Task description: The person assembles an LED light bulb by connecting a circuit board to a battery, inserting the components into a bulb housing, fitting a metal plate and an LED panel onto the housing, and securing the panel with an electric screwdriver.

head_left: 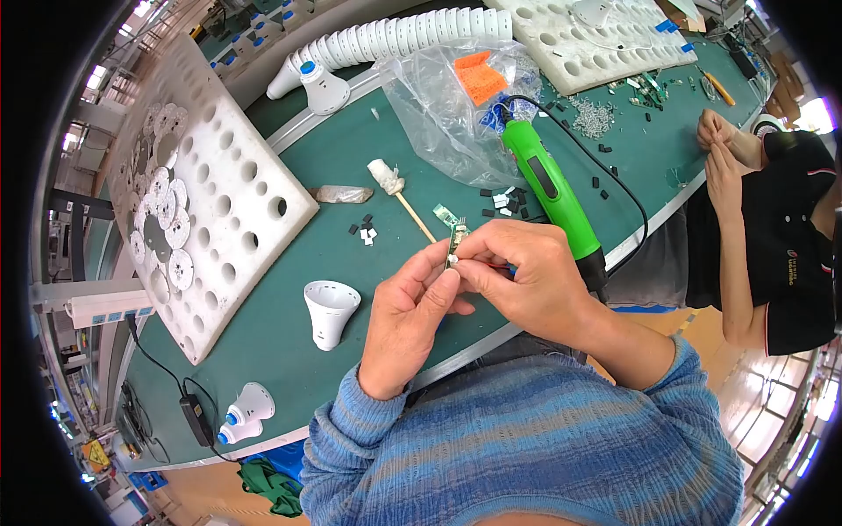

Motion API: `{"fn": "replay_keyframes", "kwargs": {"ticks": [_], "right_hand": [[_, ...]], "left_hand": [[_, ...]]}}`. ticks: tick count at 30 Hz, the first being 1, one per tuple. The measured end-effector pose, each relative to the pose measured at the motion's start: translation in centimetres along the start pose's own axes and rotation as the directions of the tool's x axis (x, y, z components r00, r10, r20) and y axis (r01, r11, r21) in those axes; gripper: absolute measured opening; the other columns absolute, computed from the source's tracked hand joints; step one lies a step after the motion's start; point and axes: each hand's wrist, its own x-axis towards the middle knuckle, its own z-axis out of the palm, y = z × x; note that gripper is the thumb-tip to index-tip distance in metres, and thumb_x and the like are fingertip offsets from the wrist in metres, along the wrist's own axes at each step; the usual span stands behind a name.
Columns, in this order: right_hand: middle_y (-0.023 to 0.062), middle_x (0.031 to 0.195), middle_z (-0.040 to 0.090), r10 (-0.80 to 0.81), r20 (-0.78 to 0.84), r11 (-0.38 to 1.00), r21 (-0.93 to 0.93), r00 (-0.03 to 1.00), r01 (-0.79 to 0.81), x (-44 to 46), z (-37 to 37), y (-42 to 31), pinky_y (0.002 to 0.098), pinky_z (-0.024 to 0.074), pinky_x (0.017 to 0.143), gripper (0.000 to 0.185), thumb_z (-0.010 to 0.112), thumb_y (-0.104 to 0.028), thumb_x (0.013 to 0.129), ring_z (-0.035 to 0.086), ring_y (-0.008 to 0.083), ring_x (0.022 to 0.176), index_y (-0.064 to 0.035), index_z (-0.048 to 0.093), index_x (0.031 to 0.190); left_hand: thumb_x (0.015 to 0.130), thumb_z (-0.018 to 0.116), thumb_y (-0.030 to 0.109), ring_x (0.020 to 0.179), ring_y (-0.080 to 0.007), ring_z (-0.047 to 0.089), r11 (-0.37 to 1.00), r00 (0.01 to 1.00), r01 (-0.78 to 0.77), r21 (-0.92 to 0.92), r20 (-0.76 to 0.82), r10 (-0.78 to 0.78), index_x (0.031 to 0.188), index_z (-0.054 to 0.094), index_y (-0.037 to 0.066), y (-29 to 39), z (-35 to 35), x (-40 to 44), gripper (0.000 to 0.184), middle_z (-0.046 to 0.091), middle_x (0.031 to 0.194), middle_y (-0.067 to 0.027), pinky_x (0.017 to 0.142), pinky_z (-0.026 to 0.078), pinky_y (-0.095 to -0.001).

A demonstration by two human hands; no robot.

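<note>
A small green circuit board (455,238) stands upright between my two hands, its lower end at my fingertips. My left hand (410,307) is closed, gripping the board between thumb and fingers. My right hand (531,276) pinches at the lower end, beside a small white part (452,259); what exactly its fingertips hold is hidden. Just behind lies another green board (444,214) on the bench. A wooden stick (414,216) with a white-coated tip lies near the hands. To their left stands a white funnel-shaped lamp housing (331,311).
A green electric tool (553,188) with a black cord lies by my right hand. Behind are a clear plastic bag (430,110), a row of nested white housings (395,37) and a foam tray (605,44). Another holed foam board (224,180) leans left. A co-worker's hands (724,158) are at right.
</note>
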Motion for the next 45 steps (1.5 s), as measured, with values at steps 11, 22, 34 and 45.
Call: {"fn": "replay_keyframes", "kwargs": {"ticks": [11, 22, 34, 45], "right_hand": [[0.0087, 0.071, 0.064, 0.051, -0.039, 0.996, 0.071, 0.998, -0.048, 0.2, -1.1, 0.0, 0.0285, 0.0462, 0.054, 0.005, 0.068, -0.003, 0.079, 0.061, 0.0168, 0.061, -0.0003, 0.066, 0.083], [0.0061, 0.072, 0.063, -0.035, -0.044, 0.999, 0.039, 0.998, 0.037, -0.5, -1.7, -0.1, 0.0241, 0.0437, 0.051, 0.008, 0.070, -0.003, 0.078, 0.058, 0.0104, 0.058, -0.0005, 0.067, 0.085], [0.0111, 0.070, 0.062, -0.164, -0.013, 0.986, -0.029, 0.986, 0.164, -0.2, -1.5, 0.1, 0.0329, 0.0473, 0.057, 0.004, 0.064, -0.003, 0.080, 0.061, 0.0255, 0.062, -0.0003, 0.065, 0.083], [0.0121, 0.068, 0.062, 0.025, 0.093, 0.985, 0.170, 0.995, -0.040, 0.2, -1.8, -0.4, 0.0320, 0.0461, 0.057, 0.009, 0.061, -0.006, 0.084, 0.060, 0.0234, 0.061, 0.0022, 0.062, 0.079]], "left_hand": [[0.099, 0.045, 0.028, 0.095, -0.0192, 0.064, 0.948, 0.991, 0.129, -0.292, 0.069, -0.114, 0.121, 0.052, 0.002, 0.3, -1.0, 0.3, 0.035, 0.061, 0.111, -0.0095, 0.074, 0.052, -0.0258], [0.099, 0.045, 0.028, 0.087, -0.0168, 0.066, 0.977, 0.996, 0.092, -0.194, 0.025, -0.089, 0.108, 0.056, 0.005, 0.5, 0.2, -0.2, 0.027, 0.065, 0.095, -0.0049, 0.070, 0.052, -0.0244], [0.099, 0.044, 0.026, 0.088, -0.0153, 0.065, 0.961, 0.991, 0.120, -0.249, 0.082, -0.103, 0.107, 0.052, 0.007, 0.6, -0.3, -0.2, 0.022, 0.065, 0.100, -0.0077, 0.072, 0.052, -0.0252], [0.098, 0.048, 0.024, 0.081, -0.0122, 0.061, 0.935, 0.986, 0.142, -0.324, 0.124, -0.107, 0.110, 0.053, 0.006, -0.2, -0.8, 0.0, 0.022, 0.060, 0.094, -0.0039, 0.068, 0.050, -0.0231]]}}
